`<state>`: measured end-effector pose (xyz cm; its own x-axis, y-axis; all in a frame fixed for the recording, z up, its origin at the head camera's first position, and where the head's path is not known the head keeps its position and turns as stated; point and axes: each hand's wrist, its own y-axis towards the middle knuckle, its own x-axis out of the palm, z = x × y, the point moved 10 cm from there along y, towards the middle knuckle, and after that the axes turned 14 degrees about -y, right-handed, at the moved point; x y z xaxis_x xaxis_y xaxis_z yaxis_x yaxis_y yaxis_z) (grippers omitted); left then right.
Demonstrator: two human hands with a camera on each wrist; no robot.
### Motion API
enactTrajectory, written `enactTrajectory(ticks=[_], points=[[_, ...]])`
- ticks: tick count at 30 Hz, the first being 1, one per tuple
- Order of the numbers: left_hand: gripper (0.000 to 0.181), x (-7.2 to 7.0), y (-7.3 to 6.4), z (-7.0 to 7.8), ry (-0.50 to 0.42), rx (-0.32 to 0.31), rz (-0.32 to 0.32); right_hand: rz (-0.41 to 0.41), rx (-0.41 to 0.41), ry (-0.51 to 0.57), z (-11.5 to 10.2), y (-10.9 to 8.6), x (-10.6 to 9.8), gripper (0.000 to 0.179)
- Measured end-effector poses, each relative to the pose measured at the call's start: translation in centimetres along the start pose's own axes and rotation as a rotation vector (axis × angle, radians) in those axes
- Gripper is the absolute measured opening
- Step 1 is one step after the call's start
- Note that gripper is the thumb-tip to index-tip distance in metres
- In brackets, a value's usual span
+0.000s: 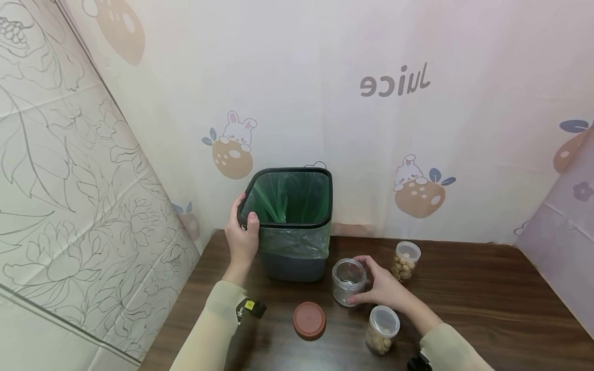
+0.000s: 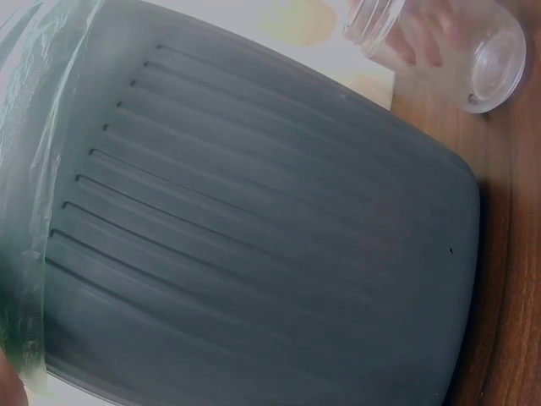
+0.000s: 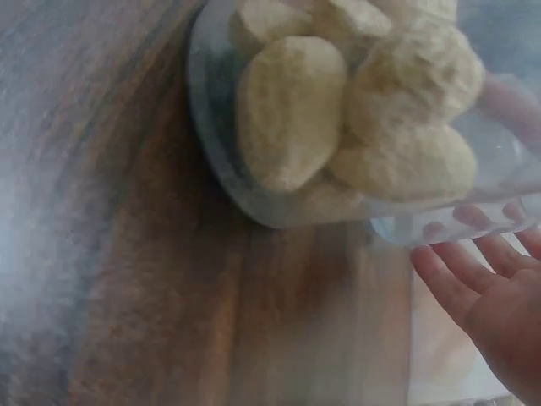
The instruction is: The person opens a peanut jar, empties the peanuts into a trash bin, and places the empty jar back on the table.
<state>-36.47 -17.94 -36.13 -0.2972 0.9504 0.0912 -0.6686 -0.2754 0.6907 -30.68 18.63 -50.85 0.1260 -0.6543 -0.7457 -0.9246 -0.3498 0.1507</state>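
My left hand [image 1: 242,242] grips the black rim of a dark grey bin [image 1: 293,269] at its left side, thumb over the front edge. A green plastic bag [image 1: 297,242] lines the bin and folds over its rim. To the right of the bin, my right hand [image 1: 385,287] holds a clear, lidless jar [image 1: 344,292], thumb at the near side and fingers round the back. Nothing shows inside this jar. In the left wrist view, fingers show through the jar's wall [image 2: 423,42]. A reddish-brown round lid [image 1: 309,319] lies on the table in front.
A capped clear jar of peanuts [image 1: 380,337] stands just in front of my right wrist, large in the right wrist view. Another peanut jar [image 1: 403,265] stands behind my right hand. The dark wooden table [image 1: 487,299] meets a printed curtain [image 1: 482,196] at the back.
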Motion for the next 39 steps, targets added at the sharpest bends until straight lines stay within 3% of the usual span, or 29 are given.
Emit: enactTrajectory(ticks=[4, 8, 12, 16, 24, 33, 39], points=[[0.059, 0.0, 0.0, -0.1, 0.002, -0.006, -0.004, 0.025, -0.040, 0.102, -0.2, -0.6, -0.9, 0.093], [0.059, 0.0, 0.0, -0.1, -0.001, -0.010, -0.005, 0.086, -0.085, 0.179, -0.2, -1.6, -2.4, 0.073], [0.059, -0.1, 0.0, -0.1, 0.001, -0.005, -0.003, 0.136, -0.122, 0.187, -0.3, -3.2, -4.0, 0.051], [0.060, -0.2, 0.0, -0.2, 0.003, 0.000, 0.002, 0.170, -0.179, 0.160, -0.8, -5.1, -5.5, 0.042], [0.060, -0.1, 0.0, -0.2, -0.002, -0.004, -0.004, 0.120, -0.320, 0.221, -1.8, -8.9, -6.7, 0.047], [0.061, 0.0, 0.0, 0.1, -0.015, 0.002, -0.008, 0.146, -0.324, 0.144, -2.4, -11.2, -6.0, 0.070], [0.062, 0.0, 0.0, 0.2, -0.021, 0.004, -0.007, 0.084, -0.311, 0.189, -2.9, -11.9, -4.5, 0.081]])
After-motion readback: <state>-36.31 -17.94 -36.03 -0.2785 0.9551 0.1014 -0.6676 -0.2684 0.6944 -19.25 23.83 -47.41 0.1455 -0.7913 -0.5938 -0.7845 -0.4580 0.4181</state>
